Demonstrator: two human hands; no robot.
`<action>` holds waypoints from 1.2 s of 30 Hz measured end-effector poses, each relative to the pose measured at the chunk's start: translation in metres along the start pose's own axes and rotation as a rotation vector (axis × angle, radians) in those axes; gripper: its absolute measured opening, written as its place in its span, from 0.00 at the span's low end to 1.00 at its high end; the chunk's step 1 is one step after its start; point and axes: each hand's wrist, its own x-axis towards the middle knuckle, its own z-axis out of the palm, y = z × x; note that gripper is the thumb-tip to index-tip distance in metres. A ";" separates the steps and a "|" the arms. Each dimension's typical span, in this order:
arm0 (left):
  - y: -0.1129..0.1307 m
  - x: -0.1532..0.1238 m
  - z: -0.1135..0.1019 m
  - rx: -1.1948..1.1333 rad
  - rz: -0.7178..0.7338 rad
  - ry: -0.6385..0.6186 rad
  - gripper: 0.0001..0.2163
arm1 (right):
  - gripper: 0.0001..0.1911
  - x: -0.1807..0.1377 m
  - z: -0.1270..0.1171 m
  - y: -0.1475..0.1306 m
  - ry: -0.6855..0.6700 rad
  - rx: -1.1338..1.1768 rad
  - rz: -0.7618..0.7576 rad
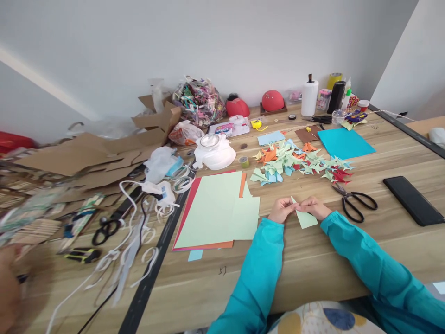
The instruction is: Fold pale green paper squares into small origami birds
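Observation:
A pale green folded piece of paper is between my two hands, just above the wooden table. My left hand pinches its left edge near the upper tip. From the other side, my right hand presses on the paper with fingers closed. Beyond my hands lies a pile of folded paper cranes in green, orange, blue and red. Left of my hands is a stack of coloured paper sheets, a pale green one on top. Black-handled scissors lie to the right of my right hand.
A black phone lies at the right. A blue sheet is behind the cranes. Cables, cardboard and a utility knife cover the left side. Part of another person's arm shows at the left edge. A paper towel roll stands at the back.

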 end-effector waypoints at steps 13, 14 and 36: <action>0.000 0.000 -0.001 -0.044 0.032 0.025 0.13 | 0.23 -0.001 0.002 0.001 0.006 -0.125 -0.077; 0.000 -0.001 -0.001 -0.040 0.035 0.009 0.13 | 0.23 -0.002 0.002 0.000 -0.005 -0.134 -0.074; -0.002 0.002 0.005 -0.047 0.047 0.158 0.13 | 0.26 0.000 0.000 0.002 -0.025 0.052 0.008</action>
